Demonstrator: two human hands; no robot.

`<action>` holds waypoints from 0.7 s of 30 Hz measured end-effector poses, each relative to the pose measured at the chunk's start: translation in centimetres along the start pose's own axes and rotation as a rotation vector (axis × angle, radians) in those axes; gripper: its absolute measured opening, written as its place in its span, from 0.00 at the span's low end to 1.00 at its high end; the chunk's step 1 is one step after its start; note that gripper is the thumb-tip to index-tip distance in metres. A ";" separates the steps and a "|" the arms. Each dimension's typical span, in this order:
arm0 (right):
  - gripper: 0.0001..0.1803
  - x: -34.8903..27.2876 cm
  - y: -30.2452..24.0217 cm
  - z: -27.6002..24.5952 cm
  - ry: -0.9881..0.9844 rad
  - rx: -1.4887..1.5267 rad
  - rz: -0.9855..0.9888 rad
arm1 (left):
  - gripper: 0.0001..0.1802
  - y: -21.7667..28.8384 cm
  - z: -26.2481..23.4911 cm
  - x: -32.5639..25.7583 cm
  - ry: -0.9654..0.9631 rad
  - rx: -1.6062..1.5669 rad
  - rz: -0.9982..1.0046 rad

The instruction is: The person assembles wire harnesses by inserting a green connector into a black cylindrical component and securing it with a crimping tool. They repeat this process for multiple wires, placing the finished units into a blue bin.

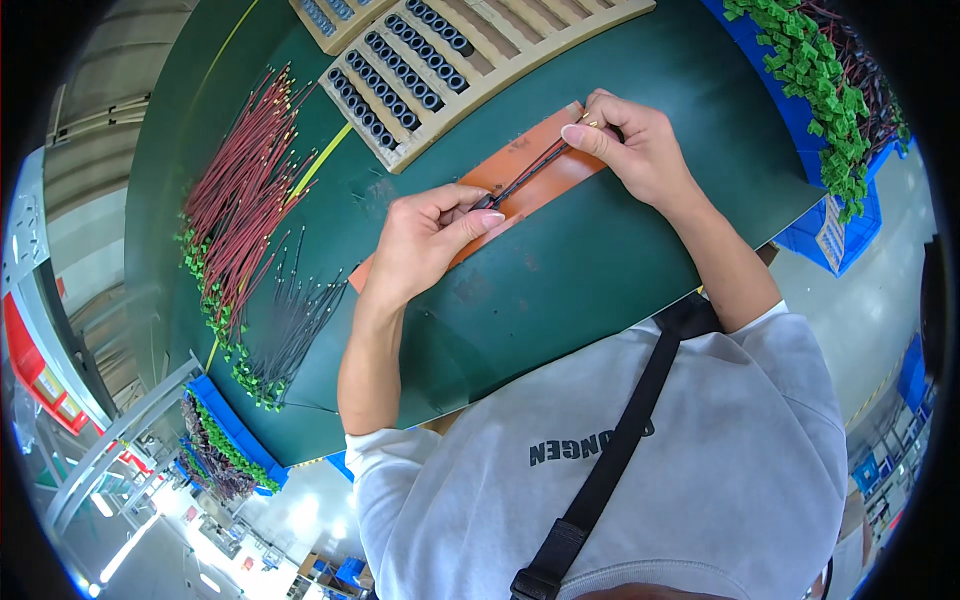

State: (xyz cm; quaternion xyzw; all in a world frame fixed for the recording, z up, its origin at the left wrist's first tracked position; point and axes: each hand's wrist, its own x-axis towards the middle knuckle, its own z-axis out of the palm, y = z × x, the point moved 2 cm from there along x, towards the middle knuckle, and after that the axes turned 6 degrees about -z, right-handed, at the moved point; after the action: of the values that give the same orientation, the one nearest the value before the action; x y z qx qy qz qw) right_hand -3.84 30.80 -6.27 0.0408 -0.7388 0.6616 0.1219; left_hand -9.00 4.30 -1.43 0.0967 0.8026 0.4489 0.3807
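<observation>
My left hand pinches the near end of a few thin dark wires, where a small black piece shows between thumb and fingers. At the other end, the fingers of my right hand are closed on the wire tips, and brass-coloured ends peep out there. Between both hands the wires run taut and slanting. They pass above an orange strip that lies on the green table. My fingers partly hide what sits at each end of the wires.
Beyond the strip stands a wooden tray with rows of black ring-shaped parts. To the left lie a heap of red wires with green ends and a smaller bunch of black wires. Blue bins of green-ended wires flank the table.
</observation>
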 end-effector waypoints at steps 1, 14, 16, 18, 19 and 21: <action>0.16 0.0 0.0 0.0 -0.004 0.003 0.021 | 0.14 -0.3 0.0 0.1 0.003 0.003 0.002; 0.13 0.4 -0.3 1.1 0.054 0.029 0.008 | 0.15 -1.2 0.1 -0.2 0.007 0.056 0.175; 0.12 0.3 -1.0 1.6 0.038 -0.011 -0.053 | 0.16 -1.0 0.4 -0.6 0.025 0.027 0.154; 0.12 0.0 -1.6 1.7 0.075 -0.068 -0.076 | 0.17 -1.0 0.7 -0.5 0.046 -0.012 0.180; 0.11 0.0 -1.9 1.9 0.090 -0.093 -0.088 | 0.18 -1.3 0.8 -0.5 0.062 -0.037 0.213; 0.10 -0.3 -1.9 2.3 0.139 -0.148 -0.146 | 0.18 -1.6 0.6 -0.5 0.082 -0.054 0.254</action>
State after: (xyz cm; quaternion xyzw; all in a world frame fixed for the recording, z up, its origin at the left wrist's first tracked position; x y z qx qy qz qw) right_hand -3.38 28.25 -4.69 0.0395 -0.7703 0.5960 0.2232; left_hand -7.95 3.55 -2.62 0.1689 0.7864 0.5187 0.2899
